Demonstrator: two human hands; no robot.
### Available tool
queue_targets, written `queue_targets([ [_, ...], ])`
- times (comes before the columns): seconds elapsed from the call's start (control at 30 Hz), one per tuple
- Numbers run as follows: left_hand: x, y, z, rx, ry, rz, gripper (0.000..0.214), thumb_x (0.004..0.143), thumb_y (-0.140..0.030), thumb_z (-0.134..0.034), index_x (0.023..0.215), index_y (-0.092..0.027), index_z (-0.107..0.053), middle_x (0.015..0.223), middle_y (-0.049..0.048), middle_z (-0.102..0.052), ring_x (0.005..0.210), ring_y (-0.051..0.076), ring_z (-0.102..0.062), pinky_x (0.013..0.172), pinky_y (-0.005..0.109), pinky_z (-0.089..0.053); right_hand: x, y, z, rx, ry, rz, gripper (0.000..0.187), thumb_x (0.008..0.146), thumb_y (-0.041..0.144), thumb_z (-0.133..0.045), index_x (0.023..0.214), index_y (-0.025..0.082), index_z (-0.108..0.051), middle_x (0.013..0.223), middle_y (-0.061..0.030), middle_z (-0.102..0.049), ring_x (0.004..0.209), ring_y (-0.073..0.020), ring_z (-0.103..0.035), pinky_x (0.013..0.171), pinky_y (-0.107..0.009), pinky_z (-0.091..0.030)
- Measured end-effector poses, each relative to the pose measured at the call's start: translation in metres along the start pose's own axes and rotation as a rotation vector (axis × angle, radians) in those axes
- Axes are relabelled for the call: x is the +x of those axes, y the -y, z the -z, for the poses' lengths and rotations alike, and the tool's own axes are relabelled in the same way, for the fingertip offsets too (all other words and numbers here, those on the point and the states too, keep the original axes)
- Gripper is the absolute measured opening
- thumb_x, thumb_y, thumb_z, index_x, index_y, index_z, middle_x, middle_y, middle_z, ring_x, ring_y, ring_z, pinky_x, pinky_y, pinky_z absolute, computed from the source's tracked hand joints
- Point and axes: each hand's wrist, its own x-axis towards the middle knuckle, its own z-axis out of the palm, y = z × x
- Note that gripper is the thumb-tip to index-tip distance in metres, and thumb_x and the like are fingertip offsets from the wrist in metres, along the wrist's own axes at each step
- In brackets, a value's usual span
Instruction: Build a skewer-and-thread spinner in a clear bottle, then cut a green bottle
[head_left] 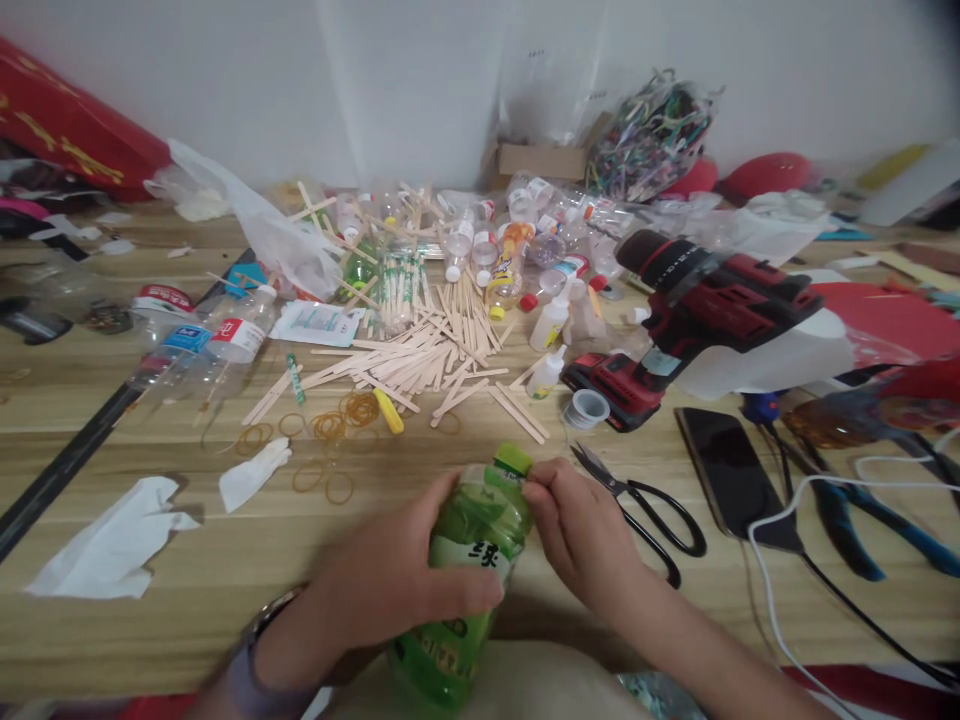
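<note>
A green plastic drink bottle (480, 560) with a bright green cap (513, 460) leans above the table's near edge, its top tilted to the right. My left hand (405, 580) is wrapped round its body, with the thumb across the printed label. At the neck, just under the cap, the pinched fingers of my right hand (574, 520) press against the bottle. Whether they also grip the label's edge is hidden. Black-handled scissors (637, 510) lie right of my right hand. Rubber bands (337, 420) and torn white tissue (112, 540) lie to the left.
Wooden craft sticks (427, 355) are heaped mid-table, with empty clear bottles (480, 240) behind. A red and black cordless drill (705, 300) stands at right, near a phone (739, 480), blue-handled pliers (855, 520) and a white cable (765, 570). Small glue bottles (547, 372) stand beside the sticks.
</note>
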Motion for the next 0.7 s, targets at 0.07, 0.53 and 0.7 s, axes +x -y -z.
queue_targets([
  [0.07,0.002,-0.003,0.003,0.119,0.022,0.035,0.078,0.072,-0.043,-0.079,0.142,-0.031,-0.048,0.123,0.0033,-0.067,0.119,0.033,-0.055,0.101,0.041,-0.041,0.0,0.004,0.002,0.102,0.034,-0.103,0.027,0.101,0.028,-0.039,0.076,0.024,-0.046,0.057,0.0047,-0.049,0.046,-0.013,-0.046,0.045,-0.024,-0.035],
  [0.53,0.014,0.008,-0.001,-0.392,0.081,0.078,0.065,0.073,-0.042,-0.077,0.134,-0.028,-0.058,0.102,0.0004,-0.072,0.082,0.017,-0.062,0.067,0.023,-0.045,-0.004,0.009,-0.013,0.553,-0.112,-0.514,0.025,0.088,0.041,-0.061,0.074,0.021,-0.058,0.052,0.0069,-0.044,0.044,-0.0102,-0.04,0.042,-0.02,-0.034],
  [0.7,0.01,0.007,-0.004,-0.384,0.056,0.048,0.068,0.074,-0.04,-0.076,0.137,-0.028,-0.054,0.108,0.0021,-0.071,0.087,0.018,-0.063,0.074,0.025,-0.047,-0.014,0.012,-0.022,0.523,-0.181,-0.55,0.015,0.087,0.035,-0.063,0.083,0.021,-0.065,0.055,0.005,-0.053,0.045,-0.011,-0.046,0.043,-0.021,-0.038],
])
